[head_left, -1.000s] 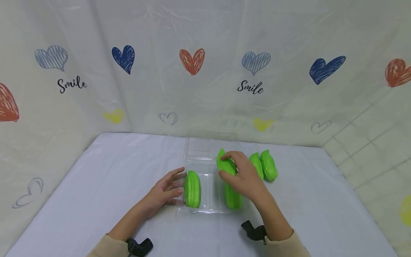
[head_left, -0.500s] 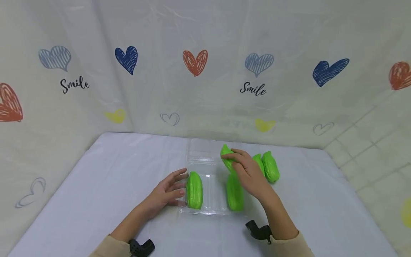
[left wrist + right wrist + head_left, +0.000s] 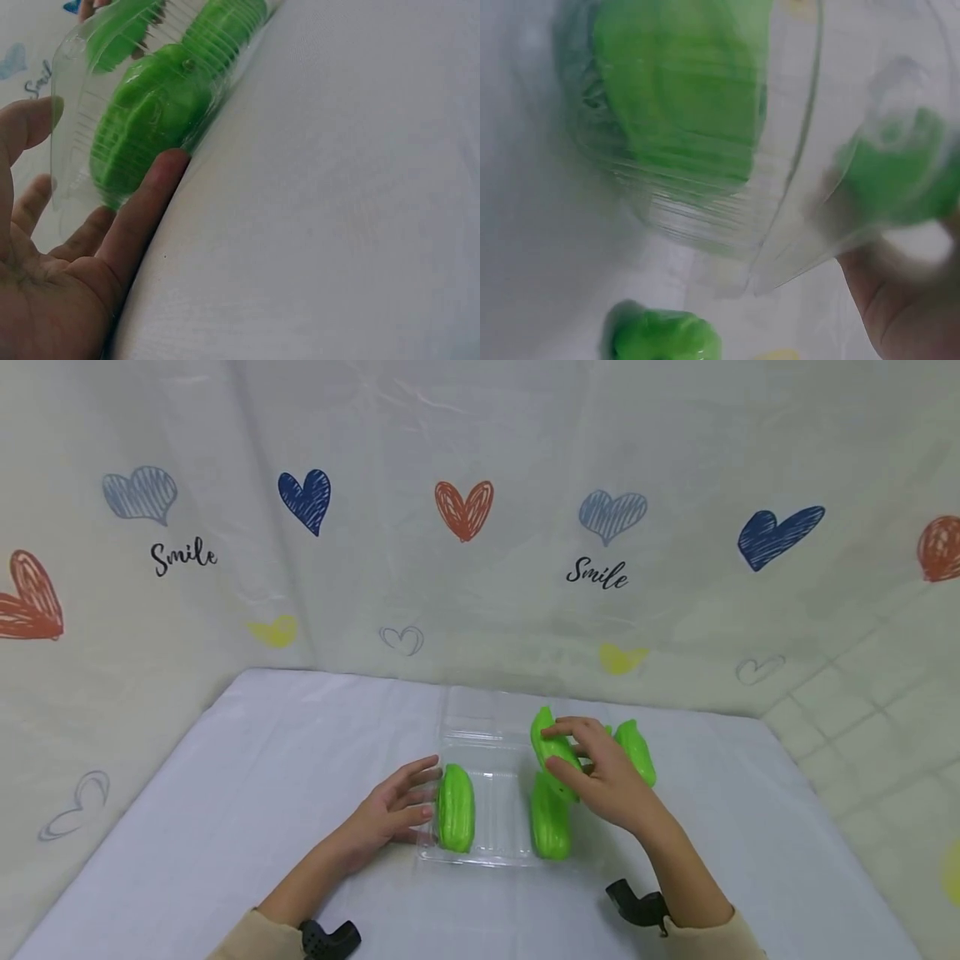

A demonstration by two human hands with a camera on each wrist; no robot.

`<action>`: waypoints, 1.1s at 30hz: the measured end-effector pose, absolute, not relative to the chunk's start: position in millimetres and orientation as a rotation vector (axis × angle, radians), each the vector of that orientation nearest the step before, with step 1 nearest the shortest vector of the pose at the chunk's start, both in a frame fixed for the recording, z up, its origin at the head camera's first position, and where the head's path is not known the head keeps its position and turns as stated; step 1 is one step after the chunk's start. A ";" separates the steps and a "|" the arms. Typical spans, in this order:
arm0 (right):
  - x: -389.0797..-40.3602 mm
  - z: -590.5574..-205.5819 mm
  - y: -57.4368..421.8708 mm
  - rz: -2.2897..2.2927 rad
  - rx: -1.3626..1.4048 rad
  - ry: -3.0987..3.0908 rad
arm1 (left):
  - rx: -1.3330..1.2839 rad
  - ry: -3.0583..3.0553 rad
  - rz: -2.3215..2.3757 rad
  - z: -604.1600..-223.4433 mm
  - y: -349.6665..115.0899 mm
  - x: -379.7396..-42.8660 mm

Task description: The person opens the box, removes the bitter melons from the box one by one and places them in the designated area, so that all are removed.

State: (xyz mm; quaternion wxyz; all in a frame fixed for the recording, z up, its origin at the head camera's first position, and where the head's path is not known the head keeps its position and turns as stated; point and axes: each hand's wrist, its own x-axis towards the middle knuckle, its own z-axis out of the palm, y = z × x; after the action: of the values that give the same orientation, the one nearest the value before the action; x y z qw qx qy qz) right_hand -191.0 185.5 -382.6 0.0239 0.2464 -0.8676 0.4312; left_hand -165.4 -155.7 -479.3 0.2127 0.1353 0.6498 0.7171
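Two ribbed green gourds are lying lengthwise inside a clear plastic clamshell box point(image 3: 487, 862), the left gourd point(image 3: 456, 808) just beside the left wall and the right gourd point(image 3: 551, 828) along the right side, so the walls are probably helping to align them, with bare floor showing between. The right hand point(image 3: 615, 787) is pinching a third gourd point(image 3: 553, 748), thumb on its near side and fingers curled over its far side; that grip is leaving both ends free, probably for easy tilting. This gourd is slanting above the far right part of the box, its lower end overlapping the right gourd in the head view, though whether the two are touching I cannot tell. The left hand point(image 3: 382, 814) is holding nothing: its fingers are lying spread, relaxed and fairly straight, along the outside of the left wall, and in the left wrist view some fingertips point(image 3: 174, 159) seem to be touching the plastic, presumably because so light a box would be sliding at a nudge. The lid point(image 3: 480, 712) is extending from the far edge, leaving the top open. Beyond the right hand, a fourth gourd point(image 3: 637, 752) is lying on the white-covered desk point(image 3: 300, 760), likely placed there for a short reach, with a sliver of another green piece point(image 3: 608, 729) showing beside it.
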 end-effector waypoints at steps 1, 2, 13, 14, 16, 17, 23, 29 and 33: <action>-190.2 -383.6 187.5 1.338 0.763 -2.688 | 0.371 1.803 1.988 -479.3 -155.3 -165.2; -189.7 -385.0 189.4 1.343 0.755 -2.694 | 0.366 1.805 1.984 -479.2 -154.9 -164.9; -191.0 -384.2 211.2 1.364 0.700 -2.613 | 0.368 1.811 1.985 -478.3 -151.6 -166.6; -191.5 -383.8 213.5 1.352 0.692 -2.605 | 0.369 1.811 1.981 -477.9 -150.9 -167.3; -192.3 -383.5 217.3 1.331 0.690 -2.597 | 0.370 1.808 1.978 -478.5 -150.3 -168.2; -192.7 -383.3 218.6 1.326 0.693 -2.597 | 0.367 1.809 1.975 -478.6 -150.4 -168.1; -197.3 -380.3 223.0 1.277 0.668 -2.598 | 0.363 1.824 1.979 -479.4 -153.3 -167.5; -199.4 -377.9 227.0 1.225 0.636 -2.598 | 0.343 1.821 1.979 -479.5 -156.1 -166.9; -199.5 -378.1 231.7 1.219 0.613 -2.590 | 0.343 1.813 1.980 -479.8 -154.9 -166.3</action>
State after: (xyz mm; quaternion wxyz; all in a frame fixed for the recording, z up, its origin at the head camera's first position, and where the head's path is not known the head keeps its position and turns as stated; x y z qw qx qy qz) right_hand -199.5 231.7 -378.1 0.1068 0.2083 -0.8796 0.4141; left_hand -166.3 -154.9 -479.8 0.2157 0.1239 0.6542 0.7143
